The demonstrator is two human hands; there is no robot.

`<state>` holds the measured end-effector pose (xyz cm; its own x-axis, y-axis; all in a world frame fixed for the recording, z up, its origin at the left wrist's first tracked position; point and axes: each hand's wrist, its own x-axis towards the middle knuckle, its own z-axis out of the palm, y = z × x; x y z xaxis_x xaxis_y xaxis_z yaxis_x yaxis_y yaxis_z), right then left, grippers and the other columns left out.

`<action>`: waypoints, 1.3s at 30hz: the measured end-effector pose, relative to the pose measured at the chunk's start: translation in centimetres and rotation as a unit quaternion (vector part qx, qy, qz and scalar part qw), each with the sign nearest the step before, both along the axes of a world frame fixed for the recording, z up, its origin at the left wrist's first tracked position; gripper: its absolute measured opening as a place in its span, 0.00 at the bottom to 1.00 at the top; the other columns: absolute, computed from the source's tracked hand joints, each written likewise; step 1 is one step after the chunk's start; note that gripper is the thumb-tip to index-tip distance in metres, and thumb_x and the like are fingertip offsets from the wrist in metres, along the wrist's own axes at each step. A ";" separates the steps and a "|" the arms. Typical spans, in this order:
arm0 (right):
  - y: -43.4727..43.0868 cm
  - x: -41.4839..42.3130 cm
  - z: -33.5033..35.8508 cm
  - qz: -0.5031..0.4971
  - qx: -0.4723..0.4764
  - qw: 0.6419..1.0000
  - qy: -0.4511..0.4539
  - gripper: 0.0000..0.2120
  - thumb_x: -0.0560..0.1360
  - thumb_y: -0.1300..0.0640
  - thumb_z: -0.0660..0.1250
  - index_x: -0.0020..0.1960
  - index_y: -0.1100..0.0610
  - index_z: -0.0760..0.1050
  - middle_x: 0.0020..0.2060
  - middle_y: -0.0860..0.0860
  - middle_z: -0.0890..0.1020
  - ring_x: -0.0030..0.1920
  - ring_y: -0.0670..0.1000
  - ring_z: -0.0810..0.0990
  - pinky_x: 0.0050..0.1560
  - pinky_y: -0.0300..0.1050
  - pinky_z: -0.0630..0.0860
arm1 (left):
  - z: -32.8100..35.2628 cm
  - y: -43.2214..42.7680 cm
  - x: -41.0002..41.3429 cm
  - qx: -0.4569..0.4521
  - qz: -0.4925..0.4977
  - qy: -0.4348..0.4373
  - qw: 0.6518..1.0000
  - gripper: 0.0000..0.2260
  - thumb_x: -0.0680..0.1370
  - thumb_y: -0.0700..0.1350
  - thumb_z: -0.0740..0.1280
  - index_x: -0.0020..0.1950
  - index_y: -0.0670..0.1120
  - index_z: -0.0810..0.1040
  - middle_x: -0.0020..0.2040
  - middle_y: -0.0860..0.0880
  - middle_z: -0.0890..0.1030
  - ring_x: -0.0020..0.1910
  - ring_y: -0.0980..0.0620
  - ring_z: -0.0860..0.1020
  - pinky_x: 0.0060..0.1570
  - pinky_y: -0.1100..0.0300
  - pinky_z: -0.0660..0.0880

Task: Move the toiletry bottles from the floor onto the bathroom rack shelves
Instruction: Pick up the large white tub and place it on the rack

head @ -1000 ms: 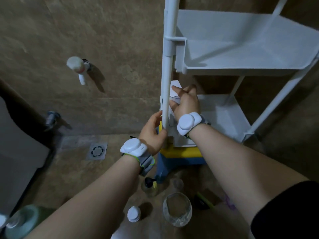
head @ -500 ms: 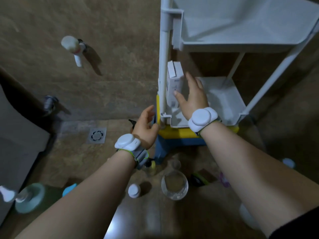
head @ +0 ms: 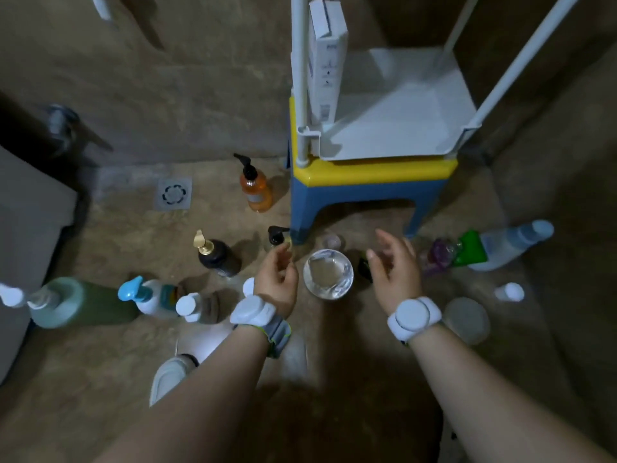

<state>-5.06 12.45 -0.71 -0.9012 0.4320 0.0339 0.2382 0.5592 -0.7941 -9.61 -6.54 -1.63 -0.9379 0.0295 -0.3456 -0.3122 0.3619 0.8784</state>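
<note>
Two bare hands hover low over the floor and neither is holding anything: the left hand [head: 277,279] has its fingers loosely curled, the right hand [head: 395,272] has them relaxed and a bit spread. Right between the two sets of fingers sits a clear glass bowl [head: 328,274], mouth up. Just past the left fingertips there's a small black-pump bottle [head: 277,236], next to a leg of the blue and yellow stool [head: 367,188]. Left of those fingers stands a dark bottle [head: 220,259] with a gold pump, nozzle aimed up-left. Farther beyond is an orange bottle [head: 255,190], upright, black nozzle pointing left. Way off to the left are a green bottle [head: 80,304], a blue-pump bottle [head: 150,297] and a white-capped bottle [head: 197,307], all with their tops toward the left. Out past the right fingers a pale blue bottle [head: 510,245] has its long axis running sideways, cap pointing away from the hand; can't tell if it's lying flat. Beyond both hands, the rack shelf [head: 400,111] carries a white box [head: 325,61] standing upright in its left corner.
</note>
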 end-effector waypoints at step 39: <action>18.1 11.0 -16.9 -0.133 0.023 0.895 -0.426 0.49 0.72 0.42 0.68 0.76 0.57 0.39 0.77 0.56 0.48 0.76 0.61 0.49 0.74 0.58 0.50 | -13.2 5.8 4.4 0.006 -0.042 0.064 0.997 0.40 0.60 0.55 0.78 0.67 0.52 0.64 0.63 0.45 0.74 0.64 0.49 0.73 0.65 0.43 0.69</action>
<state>5.99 30.54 -17.65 -0.4744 0.6509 -0.5927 0.8753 0.4206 -0.2387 -5.23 -0.74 -14.82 -0.9686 0.1132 -0.2215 -0.1654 0.3716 0.9135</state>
